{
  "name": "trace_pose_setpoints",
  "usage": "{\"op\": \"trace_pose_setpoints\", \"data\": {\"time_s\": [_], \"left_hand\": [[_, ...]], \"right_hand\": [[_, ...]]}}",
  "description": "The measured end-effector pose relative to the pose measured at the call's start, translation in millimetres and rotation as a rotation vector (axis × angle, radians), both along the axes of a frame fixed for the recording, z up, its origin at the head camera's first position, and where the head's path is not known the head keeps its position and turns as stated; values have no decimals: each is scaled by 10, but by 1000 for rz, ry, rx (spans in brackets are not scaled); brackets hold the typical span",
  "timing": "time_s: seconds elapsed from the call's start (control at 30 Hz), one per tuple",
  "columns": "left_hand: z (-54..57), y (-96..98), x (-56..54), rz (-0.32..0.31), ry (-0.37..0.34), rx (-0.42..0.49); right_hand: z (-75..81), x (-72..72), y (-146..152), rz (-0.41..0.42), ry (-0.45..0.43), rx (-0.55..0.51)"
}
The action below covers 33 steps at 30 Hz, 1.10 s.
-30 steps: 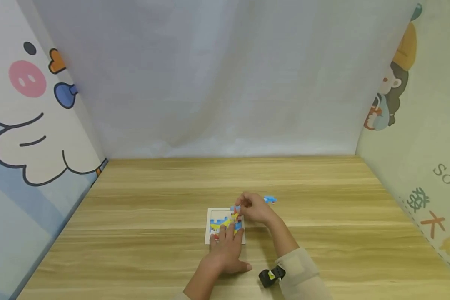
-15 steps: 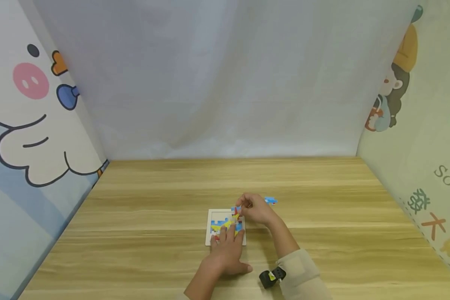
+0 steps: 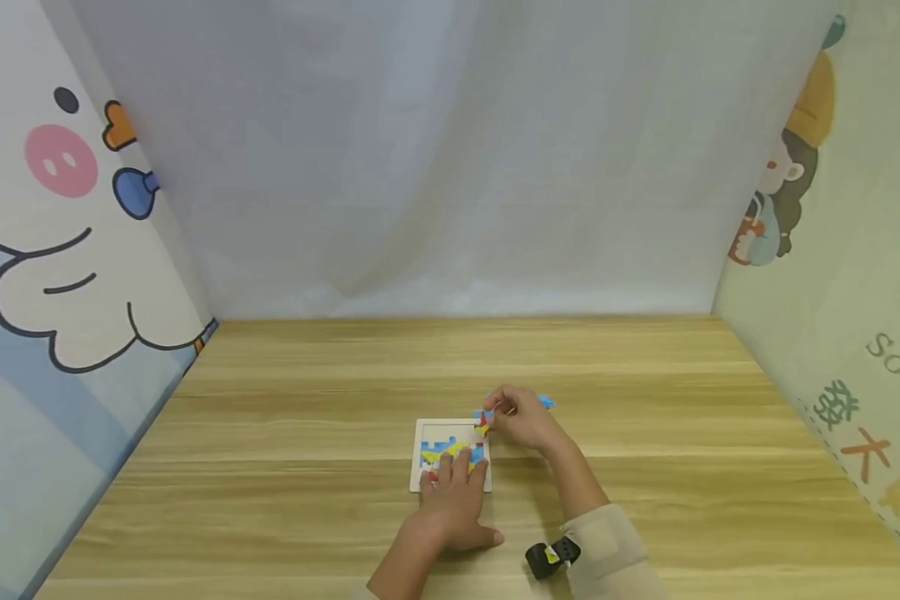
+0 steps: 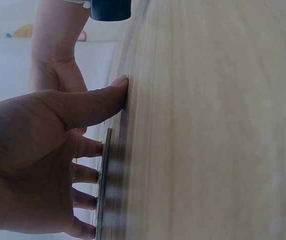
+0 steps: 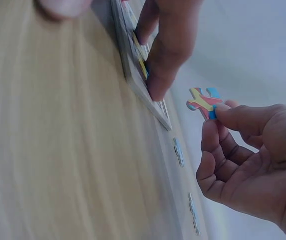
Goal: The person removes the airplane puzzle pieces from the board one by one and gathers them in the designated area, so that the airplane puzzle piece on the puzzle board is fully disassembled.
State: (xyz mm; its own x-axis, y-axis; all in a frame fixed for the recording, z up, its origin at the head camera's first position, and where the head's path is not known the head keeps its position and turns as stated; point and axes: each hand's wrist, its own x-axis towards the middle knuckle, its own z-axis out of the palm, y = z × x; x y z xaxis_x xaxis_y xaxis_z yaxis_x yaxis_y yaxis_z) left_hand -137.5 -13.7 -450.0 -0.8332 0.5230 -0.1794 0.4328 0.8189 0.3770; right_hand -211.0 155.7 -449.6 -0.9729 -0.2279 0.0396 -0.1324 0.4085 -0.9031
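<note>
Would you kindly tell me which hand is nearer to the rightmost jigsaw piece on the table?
Right: the right hand is just left of that jigsaw piece; the left hand is farther off, touching the puzzle tray.

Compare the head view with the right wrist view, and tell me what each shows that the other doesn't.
Only the head view: the pig-nosed cartoon on the left wall, the cartoon figure on the right wall, the beige sleeve and the black device beside it.

Only the right wrist view: the palm side of the right grip, and two loose pieces seen edge-on.

Both: the right grip pinching a puzzle piece, the left grip resting on the tray, the table, and loose pieces, partly hidden in the head view.
</note>
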Motion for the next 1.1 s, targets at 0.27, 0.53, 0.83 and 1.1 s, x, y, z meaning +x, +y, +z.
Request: {"op": "trace_pose_setpoints", "data": {"time_s": [0.27, 0.53, 0.83, 1.1], "left_hand": [[-66, -16, -26, 8, 14, 2], [-48, -24, -9, 16, 8, 20], [-57, -20, 0, 13, 12, 22], [-22, -16, -8, 11, 22, 20]], "right_hand": [[-19, 2, 160, -43, 6, -17], [-51, 31, 316, -104, -20, -39], [-33, 59, 466, -149, -71, -81], [-22, 53, 633, -164, -59, -92]]}}
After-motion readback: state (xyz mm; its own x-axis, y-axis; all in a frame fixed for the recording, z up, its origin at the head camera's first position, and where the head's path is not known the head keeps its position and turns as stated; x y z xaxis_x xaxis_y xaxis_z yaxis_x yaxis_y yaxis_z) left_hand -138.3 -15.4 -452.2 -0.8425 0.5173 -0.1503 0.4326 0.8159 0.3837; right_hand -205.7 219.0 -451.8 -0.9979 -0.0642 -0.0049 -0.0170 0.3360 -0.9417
